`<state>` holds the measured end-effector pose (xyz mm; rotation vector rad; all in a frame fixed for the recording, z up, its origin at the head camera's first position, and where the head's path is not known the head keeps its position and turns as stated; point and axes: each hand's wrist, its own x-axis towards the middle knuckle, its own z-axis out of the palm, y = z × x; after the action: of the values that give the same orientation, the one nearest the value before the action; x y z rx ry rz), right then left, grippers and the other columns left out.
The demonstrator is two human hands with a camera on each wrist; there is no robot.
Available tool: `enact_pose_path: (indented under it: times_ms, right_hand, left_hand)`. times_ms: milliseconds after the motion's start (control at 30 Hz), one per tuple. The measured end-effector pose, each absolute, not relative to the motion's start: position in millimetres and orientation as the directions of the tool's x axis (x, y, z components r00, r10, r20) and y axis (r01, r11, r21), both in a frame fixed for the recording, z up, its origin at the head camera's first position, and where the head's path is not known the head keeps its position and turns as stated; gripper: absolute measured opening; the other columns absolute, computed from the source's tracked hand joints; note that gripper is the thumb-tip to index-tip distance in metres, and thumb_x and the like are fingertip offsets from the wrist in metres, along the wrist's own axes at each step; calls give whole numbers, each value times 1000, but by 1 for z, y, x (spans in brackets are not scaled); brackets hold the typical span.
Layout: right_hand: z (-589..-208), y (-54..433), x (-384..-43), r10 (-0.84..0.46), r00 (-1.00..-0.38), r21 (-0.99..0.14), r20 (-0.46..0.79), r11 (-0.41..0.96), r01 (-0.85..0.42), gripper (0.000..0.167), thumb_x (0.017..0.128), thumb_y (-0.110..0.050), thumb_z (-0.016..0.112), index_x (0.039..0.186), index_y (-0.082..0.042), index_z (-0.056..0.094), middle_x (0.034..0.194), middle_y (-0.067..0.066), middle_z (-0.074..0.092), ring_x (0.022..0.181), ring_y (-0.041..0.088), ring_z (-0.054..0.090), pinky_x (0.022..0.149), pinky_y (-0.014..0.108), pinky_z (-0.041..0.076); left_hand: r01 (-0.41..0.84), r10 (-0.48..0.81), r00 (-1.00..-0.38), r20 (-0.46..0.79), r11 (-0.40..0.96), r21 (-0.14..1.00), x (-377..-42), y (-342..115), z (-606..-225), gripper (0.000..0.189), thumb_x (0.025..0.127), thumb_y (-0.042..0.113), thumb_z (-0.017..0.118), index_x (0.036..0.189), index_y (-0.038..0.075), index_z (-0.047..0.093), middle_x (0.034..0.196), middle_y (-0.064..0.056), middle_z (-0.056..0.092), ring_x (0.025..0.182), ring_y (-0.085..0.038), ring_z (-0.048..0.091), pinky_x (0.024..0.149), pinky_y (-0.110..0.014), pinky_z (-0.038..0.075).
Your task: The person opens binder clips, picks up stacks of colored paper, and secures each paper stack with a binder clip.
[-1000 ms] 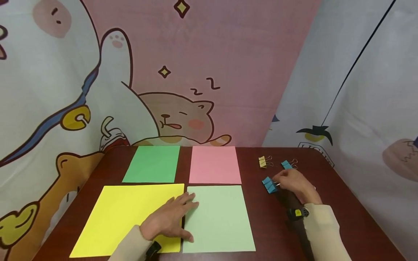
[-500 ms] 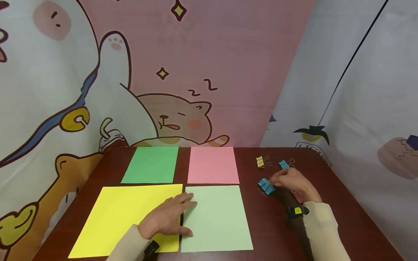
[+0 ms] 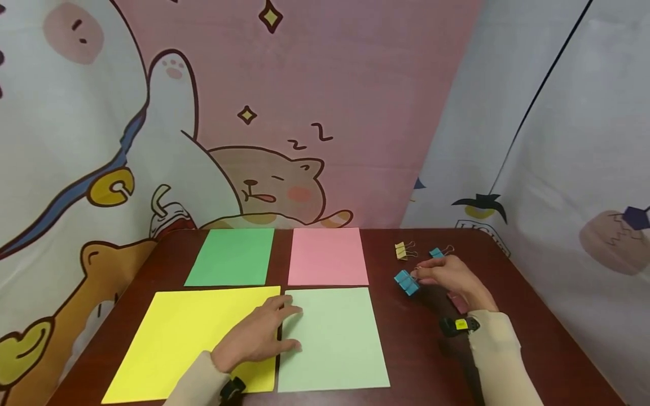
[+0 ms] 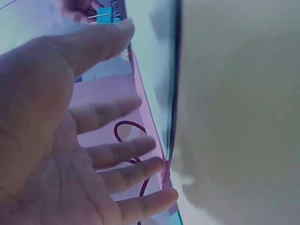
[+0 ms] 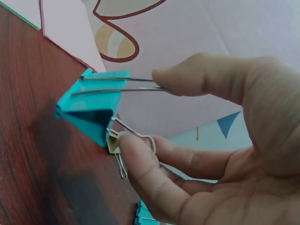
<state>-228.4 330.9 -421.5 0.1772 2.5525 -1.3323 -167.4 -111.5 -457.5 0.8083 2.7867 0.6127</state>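
Note:
My right hand [image 3: 452,276] pinches a blue binder clip [image 3: 407,282] by its wire handles, right of the pink paper. In the right wrist view, the thumb presses one handle of that binder clip [image 5: 93,98] and a fingertip presses the other. The clip's body tilts just above the table. My left hand [image 3: 256,332] spreads its fingers over the yellow sheet [image 3: 183,338], with the fingertips and thumb over the light green sheet [image 3: 335,344]. In the left wrist view, the left hand [image 4: 61,136] has extended fingers and holds nothing; contact with the paper is unclear.
Behind lie a green sheet [image 3: 231,256] and a pink sheet [image 3: 328,256]. A yellow binder clip [image 3: 402,251], another blue binder clip [image 3: 437,253] and a reddish object [image 3: 459,302], partly hidden by the right wrist, lie at the right. A printed cloth [image 3: 381,113] hangs behind the table.
My right hand has carried the blue binder clip slightly left and tilted it. My left thumb has moved forward, closer to its fingers. The head view has shifted a little.

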Motion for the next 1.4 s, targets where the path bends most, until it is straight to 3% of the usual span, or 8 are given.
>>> enact_pose_path:
  times_ms: [100, 267, 533, 700, 933, 1167, 1400]
  right_hand:
    - [-422, 331, -230, -9, -961, -790, -277, 572, 223, 58, 96, -36, 72, 135, 5, 59, 124, 15, 73, 112, 26, 72, 112, 65, 40]
    - [-419, 332, -230, -4, -958, -774, -288, 589, 230, 63, 93, -40, 75, 139, 0, 58, 136, 17, 66, 120, 31, 67, 109, 71, 37]
    - [-420, 330, -233, -33, -968, -807, -247, 561, 187, 72, 92, -49, 74, 144, -2, 54, 136, 19, 65, 118, 32, 69, 112, 66, 40]
    - [-422, 331, -235, -29, -971, -837, -236, 514, 189, 76, 95, -50, 70, 147, 1, 50, 140, 22, 62, 119, 31, 70, 116, 67, 33]
    - [-422, 330, -238, -16, -983, -833, -181, 534, 145, 75, 95, -55, 66, 143, 1, 54, 135, 22, 65, 117, 35, 70, 115, 64, 37]
    - [-419, 325, -236, 70, -965, -866, -252, 429, 258, 72, 93, -60, 66, 142, -8, 57, 139, 19, 62, 119, 31, 64, 111, 80, 19]
    - [-419, 325, -234, 113, -975, -905, -191, 364, 219, 61, 98, -53, 63, 140, -10, 59, 136, 22, 61, 112, 29, 63, 114, 67, 32]
  left_hand:
    - [423, 507, -860, -55, 770, 478, -169, -113, -454, 66, 85, 44, 82, 140, 14, 61, 155, -19, 45, 142, -38, 45, 108, -55, 50]
    - [381, 481, -875, -58, 756, 533, -175, -116, -452, 69, 86, 41, 83, 142, 10, 59, 152, -19, 49, 143, -38, 44, 111, -54, 47]
    - [287, 401, -913, -72, 757, 587, -189, -122, -448, 66, 87, 37, 82, 142, 9, 58, 151, -18, 52, 143, -40, 45, 115, -58, 41]
    - [281, 394, -916, -79, 770, 573, -197, -120, -446, 63, 88, 36, 82, 140, 9, 60, 148, -14, 55, 138, -36, 51, 112, -55, 45]
    - [310, 424, -899, -109, 793, 525, -210, -108, -440, 65, 84, 34, 86, 137, 4, 62, 147, -18, 55, 140, -39, 48, 113, -56, 44]
    - [330, 447, -882, -152, 814, 478, -223, -95, -436, 76, 73, 34, 94, 134, -1, 63, 136, -18, 60, 126, -35, 54, 105, -50, 50]
    - [320, 457, -862, -221, 827, 463, -229, -84, -431, 81, 66, 33, 98, 130, -3, 65, 129, -16, 62, 122, -31, 54, 103, -47, 51]
